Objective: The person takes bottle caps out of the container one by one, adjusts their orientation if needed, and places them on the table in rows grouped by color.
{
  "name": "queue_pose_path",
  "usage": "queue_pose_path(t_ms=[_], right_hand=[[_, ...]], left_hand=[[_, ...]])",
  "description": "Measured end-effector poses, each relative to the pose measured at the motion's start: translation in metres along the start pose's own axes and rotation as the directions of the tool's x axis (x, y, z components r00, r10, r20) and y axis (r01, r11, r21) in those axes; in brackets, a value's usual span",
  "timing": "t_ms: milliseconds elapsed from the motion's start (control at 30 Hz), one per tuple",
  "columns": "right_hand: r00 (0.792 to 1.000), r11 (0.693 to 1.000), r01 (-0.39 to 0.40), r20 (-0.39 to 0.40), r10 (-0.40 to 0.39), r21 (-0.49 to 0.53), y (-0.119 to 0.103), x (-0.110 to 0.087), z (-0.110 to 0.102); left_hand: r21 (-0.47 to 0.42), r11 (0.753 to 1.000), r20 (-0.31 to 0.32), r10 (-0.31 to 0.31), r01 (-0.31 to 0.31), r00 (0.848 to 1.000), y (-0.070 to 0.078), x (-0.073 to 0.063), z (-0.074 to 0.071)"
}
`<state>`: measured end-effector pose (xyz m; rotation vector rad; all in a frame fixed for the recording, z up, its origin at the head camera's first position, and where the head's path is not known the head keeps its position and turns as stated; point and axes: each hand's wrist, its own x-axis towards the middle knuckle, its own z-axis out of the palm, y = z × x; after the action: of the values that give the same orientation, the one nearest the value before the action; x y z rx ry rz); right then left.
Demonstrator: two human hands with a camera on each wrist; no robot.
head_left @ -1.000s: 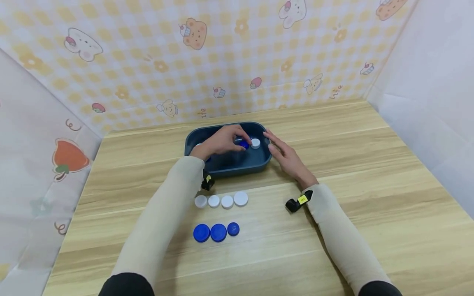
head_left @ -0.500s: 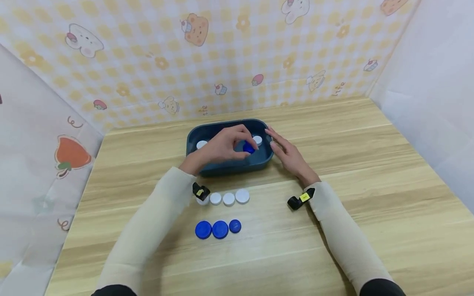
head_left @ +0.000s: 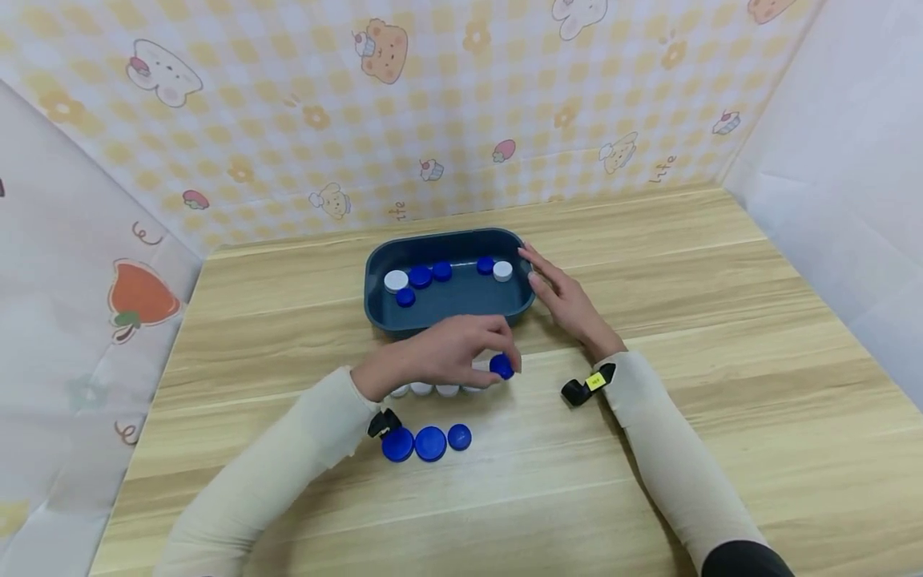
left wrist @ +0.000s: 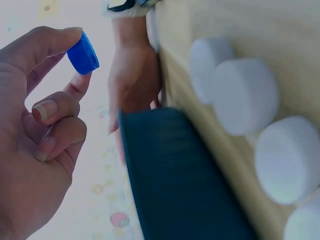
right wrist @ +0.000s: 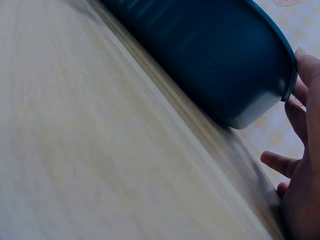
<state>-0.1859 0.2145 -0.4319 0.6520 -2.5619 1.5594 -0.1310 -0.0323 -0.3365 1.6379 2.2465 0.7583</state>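
Between thumb and forefinger my left hand [head_left: 461, 353] pinches a blue bottle cap [left wrist: 83, 54], held above the table just in front of the dark blue tray [head_left: 461, 324]. My right hand [head_left: 573, 308] touches the tray's right end with fairly straight fingers; in the right wrist view its fingertips meet the rim. Inside the tray lie several blue caps [head_left: 421, 277] and two white caps [head_left: 502, 271]. A row of white caps [left wrist: 245, 97] on the table is partly hidden beneath my left hand in the head view. Nearer to me are blue caps [head_left: 430, 444] in another row.
The wooden table [head_left: 649, 457] reaches back to a yellow checked cloth wall [head_left: 461, 120]. White cloth walls [head_left: 829, 160] close in the sides. A small black wrist camera [head_left: 384, 423] sits on the left sleeve, over the blue row's end.
My left hand has lifted a blue cap out of the tray and brought it toward me, over the white row's right end. My right hand has stayed at the tray's end.
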Motion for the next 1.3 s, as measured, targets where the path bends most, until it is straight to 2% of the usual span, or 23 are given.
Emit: queue_pose_path(t_ms=[167,267,400,567,667,867,1300], right_hand=[[1.0,1.0,0.001,-0.004,-0.001,0.006,0.005,0.0,0.0],[1.0,1.0,0.002,-0.003,-0.002,0.01,0.002,0.0,-0.001],[1.0,1.0,0.003,0.008,-0.003,0.019,-0.017,-0.001,-0.004],[1.0,1.0,0.001,0.021,-0.002,0.03,-0.035,-0.004,-0.006],[1.0,0.999,0.002,0.021,-0.003,0.045,-0.028,-0.004,-0.005],[1.0,0.999,0.018,-0.002,-0.018,0.033,0.0,0.0,-0.001],[1.0,0.999,0.007,-0.013,-0.006,0.033,0.001,0.001,0.0]], left_hand=[[-0.011,1.0,0.083,-0.016,0.017,0.996,0.005,0.0,0.012],[-0.008,1.0,0.154,-0.027,0.028,0.988,0.006,0.0,0.019],[0.019,0.999,0.243,-0.032,0.029,0.969,0.006,-0.001,0.028],[0.055,0.998,0.309,-0.057,0.042,0.949,0.005,-0.004,0.038],[0.078,0.996,0.329,-0.068,0.045,0.942,0.005,-0.006,0.043],[0.108,0.994,0.344,-0.064,0.028,0.937,0.007,-0.008,0.048],[0.086,0.996,0.411,-0.069,0.036,0.909,0.003,-0.011,0.049]])
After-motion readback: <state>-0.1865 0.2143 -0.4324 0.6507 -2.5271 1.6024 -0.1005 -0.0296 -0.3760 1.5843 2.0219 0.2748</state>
